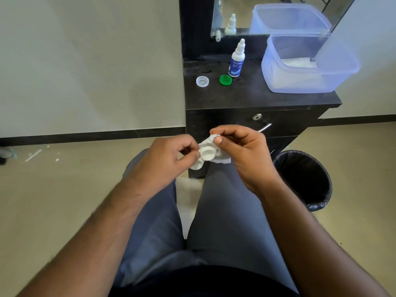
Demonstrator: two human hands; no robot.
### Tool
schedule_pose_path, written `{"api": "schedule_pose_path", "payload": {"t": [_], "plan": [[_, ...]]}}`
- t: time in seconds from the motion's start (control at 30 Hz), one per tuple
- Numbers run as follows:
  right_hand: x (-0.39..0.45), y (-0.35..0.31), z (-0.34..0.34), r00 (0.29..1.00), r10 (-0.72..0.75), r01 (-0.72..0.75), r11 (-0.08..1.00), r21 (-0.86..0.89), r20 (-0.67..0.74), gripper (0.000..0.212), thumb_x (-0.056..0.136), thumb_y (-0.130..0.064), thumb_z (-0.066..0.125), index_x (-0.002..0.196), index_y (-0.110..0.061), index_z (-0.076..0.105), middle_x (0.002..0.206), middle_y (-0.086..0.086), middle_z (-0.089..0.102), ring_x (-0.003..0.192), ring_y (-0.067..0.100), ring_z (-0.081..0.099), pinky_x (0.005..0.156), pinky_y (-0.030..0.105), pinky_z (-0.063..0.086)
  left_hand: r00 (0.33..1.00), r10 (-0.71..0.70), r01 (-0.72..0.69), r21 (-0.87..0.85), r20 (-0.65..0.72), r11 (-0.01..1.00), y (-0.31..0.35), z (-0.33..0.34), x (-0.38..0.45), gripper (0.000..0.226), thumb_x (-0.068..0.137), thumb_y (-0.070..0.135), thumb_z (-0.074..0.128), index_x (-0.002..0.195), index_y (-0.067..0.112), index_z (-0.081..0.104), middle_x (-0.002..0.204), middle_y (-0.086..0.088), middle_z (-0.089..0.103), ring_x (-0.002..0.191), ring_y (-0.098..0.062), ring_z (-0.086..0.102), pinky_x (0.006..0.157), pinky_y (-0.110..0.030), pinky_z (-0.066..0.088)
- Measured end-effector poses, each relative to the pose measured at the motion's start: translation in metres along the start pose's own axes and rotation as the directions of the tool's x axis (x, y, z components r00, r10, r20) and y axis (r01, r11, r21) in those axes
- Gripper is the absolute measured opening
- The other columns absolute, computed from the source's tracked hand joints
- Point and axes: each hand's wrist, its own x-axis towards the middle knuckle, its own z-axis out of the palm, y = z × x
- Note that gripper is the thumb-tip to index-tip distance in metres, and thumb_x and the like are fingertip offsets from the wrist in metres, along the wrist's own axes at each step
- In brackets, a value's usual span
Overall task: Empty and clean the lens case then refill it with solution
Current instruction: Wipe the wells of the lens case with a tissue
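Lens case (203,156), one, both wells uncapped, pinched by left hand (167,159); right hand (242,151) pinches one tissue (216,156) partly hidden behind it. Two caps, clear cap (202,81) and green cap (225,79), lie beside one solution bottle (237,58).

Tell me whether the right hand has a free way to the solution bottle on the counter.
Probably yes, but not at once: the right hand pinches a tissue at the lens case. Nothing stands between it and the solution bottle; the green cap lies just beside the path.
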Motion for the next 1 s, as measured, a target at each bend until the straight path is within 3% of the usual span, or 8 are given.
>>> {"api": "schedule_pose_path", "payload": {"t": [0.1,0.17,0.23,0.4,0.5,0.67,0.9,1.0], "plan": [[0.002,-0.008,0.002,0.989,-0.068,0.102,0.958,-0.269,0.135,0.016,0.085,0.001,0.067,0.098,-0.008,0.071,0.093,-0.001,0.071,0.088,0.01,0.068,0.078,0.021,0.055,0.994,0.093,-0.081,0.175,-0.058,0.981,0.009,0.004,0.002,0.007,0.085,0.02,0.07,0.084,0.013,0.071,0.073,0.005,0.063,0.063,-0.004,0.054,0.058,-0.019,0.04],[0.002,-0.01,0.004,0.979,-0.097,0.161,0.907,-0.39,0.177,0.015,0.084,-0.004,0.069,0.097,-0.012,0.07,0.092,-0.004,0.07,0.087,0.007,0.067,0.077,0.019,0.054,0.981,0.156,-0.132,0.194,-0.116,0.972,0.006,0.007,0.005,0.007,0.083,0.017,0.072,0.086,0.01,0.073,0.085,0.0,0.068,0.082,-0.014,0.059,0.072,-0.034,0.048],[0.003,-0.01,0.002,0.979,-0.118,0.182,0.875,-0.449,0.166,0.015,0.082,-0.007,0.072,0.094,-0.014,0.066,0.088,-0.004,0.068,0.083,0.009,0.066,0.073,0.02,0.054,0.97,0.173,-0.147,0.156,-0.168,0.977,0.001,0.011,0.005,0.007,0.08,0.013,0.073,0.085,0.008,0.074,0.1,0.001,0.064,0.098,-0.021,0.059,0.082,-0.034,0.049],[0.004,-0.008,-0.002,0.992,-0.05,0.098,0.886,-0.453,0.116,0.02,0.081,-0.005,0.073,0.091,-0.014,0.059,0.084,0.0,0.068,0.076,0.011,0.067,0.071,0.027,0.058,0.957,0.11,-0.076,0.136,-0.268,0.988,-0.001,0.017,0.001,0.003,0.081,0.013,0.073,0.083,0.01,0.074,0.119,-0.004,0.051,0.119,-0.021,0.045,0.09,-0.013,0.033],[0.004,-0.011,0.005,0.991,-0.063,0.11,0.893,-0.436,0.121,0.022,0.081,-0.003,0.072,0.088,-0.017,0.057,0.082,0.0,0.067,0.071,0.007,0.064,0.064,0.018,0.051,0.95,0.133,-0.099,0.131,-0.284,0.986,-0.001,0.023,0.001,0.007,0.083,0.016,0.071,0.084,0.009,0.073,0.123,-0.01,0.051,0.122,-0.023,0.044,0.093,-0.015,0.032],[0.004,-0.01,0.002,0.996,-0.067,0.09,0.887,-0.454,0.066,0.018,0.08,-0.004,0.071,0.087,-0.015,0.059,0.08,0.001,0.065,0.072,0.016,0.063,0.065,0.023,0.054,0.926,0.169,-0.135,0.122,-0.338,0.983,-0.004,0.026,-0.001,0.02,0.085,0.028,0.059,0.084,0.012,0.071,0.126,-0.011,0.048,0.124,-0.022,0.041,0.099,-0.006,0.025],[-0.001,-0.008,0.005,0.989,-0.143,0.138,0.857,-0.497,0.028,0.018,0.08,-0.005,0.071,0.089,-0.016,0.06,0.08,-0.005,0.06,0.069,0.007,0.056,0.061,0.015,0.049,0.909,0.17,-0.157,0.066,-0.381,0.985,-0.004,0.03,-0.001,0.022,0.086,0.03,0.057,0.086,0.012,0.071,0.126,-0.001,0.041,0.125,-0.024,0.042,0.099,-0.012,0.032],[-0.004,-0.007,0.003,0.986,-0.161,0.154,0.831,-0.534,0.034,0.016,0.081,-0.005,0.07,0.089,-0.016,0.06,0.081,-0.006,0.062,0.072,0.008,0.058,0.063,0.017,0.051,0.9,0.135,-0.143,0.014,-0.414,0.99,-0.007,0.031,-0.002,0.018,0.086,0.03,0.059,0.085,0.016,0.069,0.124,0.004,0.039,0.124,-0.021,0.042,0.102,-0.029,0.039]]}}
